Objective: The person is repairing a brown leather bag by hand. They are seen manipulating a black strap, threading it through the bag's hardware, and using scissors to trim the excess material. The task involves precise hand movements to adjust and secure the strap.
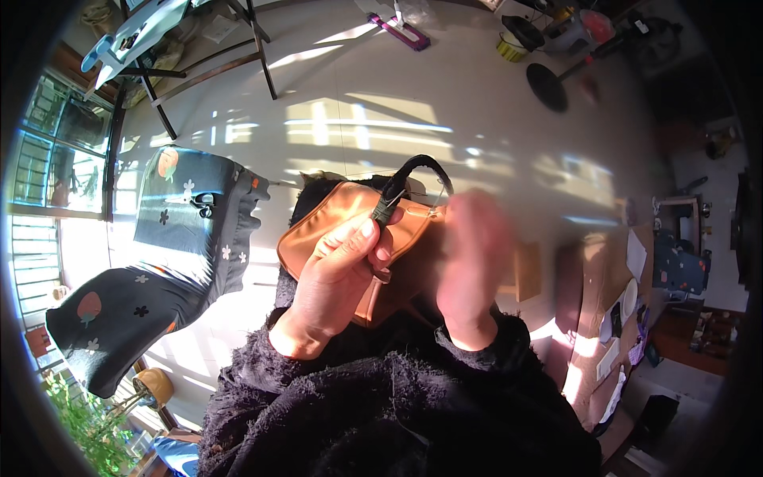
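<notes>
A tan leather bag [322, 222] with a brown lower part lies on my lap. Its black handle [416, 164] arches up at the far side. My left hand [338, 270] pinches the handle's left end between thumb and fingers, where a dark green wrapping [385, 208] goes around it. A thin, light line like a thread or needle shows near that wrapping, too fine to make out. To the right of the bag, my right hand [474, 270] is smeared by motion. Its fingers cannot be read, nor whether they hold anything.
A chair in a dark flowered cover [179, 207] stands at the left with a small black item on it. Cardboard [592, 318] with papers and small things is at the right. Farther off are a folding rack [211, 75], a purple mop head [401, 33] and a round black base [546, 87].
</notes>
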`<state>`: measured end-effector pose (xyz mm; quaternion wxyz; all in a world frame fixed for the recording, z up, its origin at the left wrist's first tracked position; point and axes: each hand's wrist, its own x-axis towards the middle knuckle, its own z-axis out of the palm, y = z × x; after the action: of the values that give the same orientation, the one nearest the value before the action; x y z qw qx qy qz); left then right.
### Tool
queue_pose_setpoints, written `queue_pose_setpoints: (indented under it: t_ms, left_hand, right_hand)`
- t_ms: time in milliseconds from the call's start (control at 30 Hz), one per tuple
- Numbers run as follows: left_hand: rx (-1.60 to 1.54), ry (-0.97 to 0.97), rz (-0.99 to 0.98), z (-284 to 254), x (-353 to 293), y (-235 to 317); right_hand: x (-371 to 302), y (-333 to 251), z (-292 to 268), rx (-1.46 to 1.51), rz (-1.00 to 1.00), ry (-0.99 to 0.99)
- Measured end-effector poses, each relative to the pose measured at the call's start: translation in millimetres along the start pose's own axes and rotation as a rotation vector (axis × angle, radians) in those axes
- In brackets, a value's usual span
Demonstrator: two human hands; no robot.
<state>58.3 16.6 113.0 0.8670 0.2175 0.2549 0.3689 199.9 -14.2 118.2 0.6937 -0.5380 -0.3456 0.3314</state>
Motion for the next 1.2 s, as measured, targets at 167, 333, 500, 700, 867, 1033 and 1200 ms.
queue_pose_setpoints:
  t_ms: [167, 333, 500, 700, 867, 1033, 1200]
  left_hand:
    - [0.011, -0.002, 0.022, 3, 2, 0]
    - [-0.007, -0.037, 0.029, -3, 4, -5]
    - [0.003, -0.034, 0.027, -1, 4, -6]
    - [-0.014, -0.047, 0.01, 0, 3, -6]
    - [-0.009, -0.03, 0.024, 2, 3, -5]
    - [0.023, 0.034, 0.031, 3, 4, -7]
    - [-0.017, -0.023, 0.032, -1, 3, -7]
  right_hand:
    - [-8, -4, 11, 0.164, 0.295, -0.082]
    - [-3, -7, 18, 0.286, 0.254, -0.021]
    - [1, -6, 21, 0.31, 0.255, -0.028]
    - [4, -7, 21, 0.324, 0.254, -0.021]
    - [5, -8, 24, 0.285, 0.235, -0.032]
    - [5, -5, 17, 0.018, 0.086, -0.084]
    - [3, -8, 14, -0.173, -0.052, -0.142]
